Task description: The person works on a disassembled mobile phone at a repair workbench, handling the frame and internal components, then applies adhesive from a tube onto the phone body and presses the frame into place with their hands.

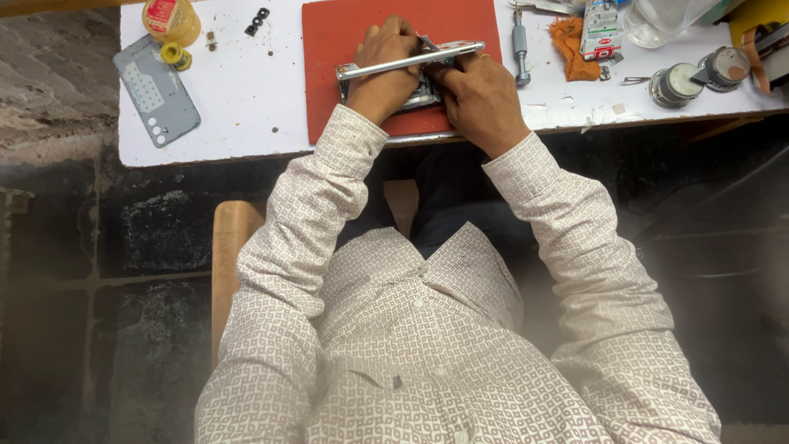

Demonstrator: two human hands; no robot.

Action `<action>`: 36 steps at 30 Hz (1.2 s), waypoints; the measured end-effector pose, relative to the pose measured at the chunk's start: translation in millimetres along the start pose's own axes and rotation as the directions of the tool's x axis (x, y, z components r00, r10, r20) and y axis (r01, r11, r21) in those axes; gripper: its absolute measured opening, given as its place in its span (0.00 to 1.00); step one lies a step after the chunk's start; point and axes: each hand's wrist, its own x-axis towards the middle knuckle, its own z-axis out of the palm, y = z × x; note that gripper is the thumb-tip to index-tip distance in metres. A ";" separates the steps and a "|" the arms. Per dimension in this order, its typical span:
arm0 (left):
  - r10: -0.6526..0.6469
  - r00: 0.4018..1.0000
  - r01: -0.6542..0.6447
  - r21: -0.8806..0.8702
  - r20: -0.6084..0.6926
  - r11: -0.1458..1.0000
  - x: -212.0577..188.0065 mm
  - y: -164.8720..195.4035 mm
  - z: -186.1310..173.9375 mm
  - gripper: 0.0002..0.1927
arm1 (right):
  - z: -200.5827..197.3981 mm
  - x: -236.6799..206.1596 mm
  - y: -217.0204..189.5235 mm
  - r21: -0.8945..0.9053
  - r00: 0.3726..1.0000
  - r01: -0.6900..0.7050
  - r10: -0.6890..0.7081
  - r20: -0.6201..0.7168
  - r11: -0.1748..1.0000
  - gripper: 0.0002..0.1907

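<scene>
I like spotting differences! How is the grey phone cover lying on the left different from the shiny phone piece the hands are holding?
The grey back cover lies by itself on the bare white table, untouched; the shiny phone piece sits on the red mat, under the left hand and right hand. The cover is dull grey and fully visible; the piece is shiny and mostly hidden. Both lie flat.

A yellow bottle (171,20) with a red label stands at the far left edge of the white table (238,115). Toward the far right, a small carton (601,30), printed in white, green and red, stands beside an orange cloth (570,45). No signs or lit screens can be seen anywhere in this view.
</scene>
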 end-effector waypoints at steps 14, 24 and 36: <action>0.031 0.999 -0.032 -0.003 -0.009 0.999 0.7 -2.3 -3.6 0.08 | 2.3 -7.6 10.1 0.264 0.978 -0.120 0.159 -0.132 0.957 0.04; 0.050 0.997 -0.049 0.015 -0.058 0.999 2.7 -2.2 3.1 0.05 | 5.7 -8.8 6.3 -0.008 0.999 -0.046 0.046 -0.024 0.999 0.02; 0.124 0.992 -0.123 0.047 -0.014 0.991 -6.5 -2.6 1.8 0.12 | 4.7 -3.8 5.1 -0.069 0.997 -0.050 0.053 0.050 0.996 0.11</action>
